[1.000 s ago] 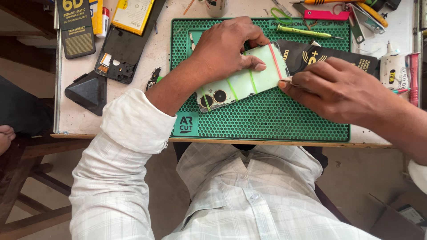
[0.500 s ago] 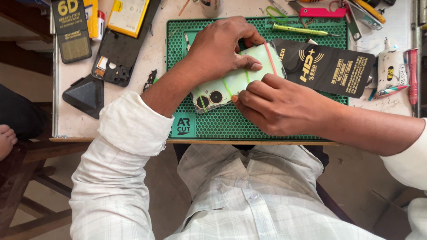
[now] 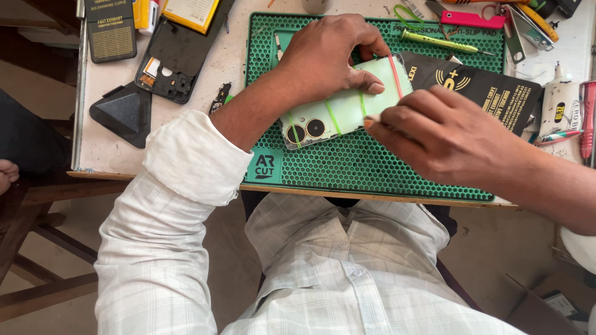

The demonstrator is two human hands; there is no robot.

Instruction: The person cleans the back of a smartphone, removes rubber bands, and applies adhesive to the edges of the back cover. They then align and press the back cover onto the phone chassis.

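Note:
A pale green phone lies back up on the green honeycomb mat, its two camera lenses toward me. Green rubber bands and one red band wrap around it. My left hand grips the phone from above, thumb pressed on its back. My right hand is at the phone's near edge, fingertips pinched on a green band there. A black packet with gold print lies under and beyond my right hand.
A black phone frame and a black triangular piece lie on the table at left. A green-handled tool, a pink tool, tweezers and glue tubes crowd the far right. A cardboard box sits on the floor.
My right hand slid left over the phone, then pulled back right to its near edge, now pinching a green band. The left hand kept its grip on the phone.

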